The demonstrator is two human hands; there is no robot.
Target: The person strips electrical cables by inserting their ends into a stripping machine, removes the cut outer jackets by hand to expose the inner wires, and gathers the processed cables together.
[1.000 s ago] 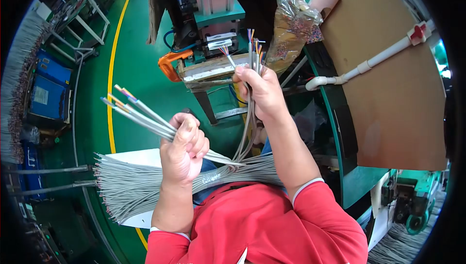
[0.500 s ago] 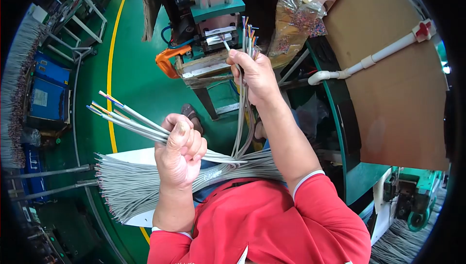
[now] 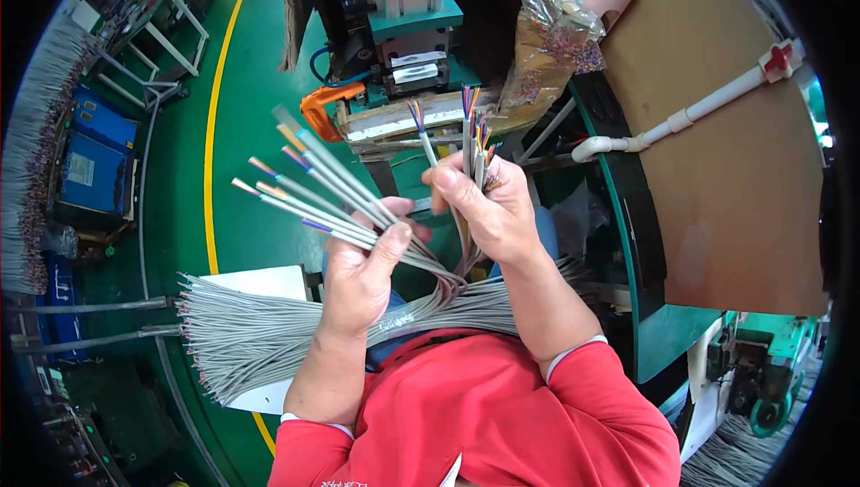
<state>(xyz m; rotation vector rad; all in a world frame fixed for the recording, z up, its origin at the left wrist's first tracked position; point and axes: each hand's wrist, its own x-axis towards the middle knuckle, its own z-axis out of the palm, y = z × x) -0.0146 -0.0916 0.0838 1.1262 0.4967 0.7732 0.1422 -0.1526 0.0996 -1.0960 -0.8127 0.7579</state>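
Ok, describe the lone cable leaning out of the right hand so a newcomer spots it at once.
Find the machine at top centre, then the right hand below it, gripping grey cables. The lone cable is at that bunch's left edge, leaning left, its coloured wire ends split from the upright others by a gap.

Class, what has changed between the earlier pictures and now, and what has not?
The right hand has drawn back from the press, bringing a cable end with bared coloured wires away from it. The left hand has come nearer the right one, its grey cables now fanned wider. Both hands still hold cables; the large cable bundle stays in place.
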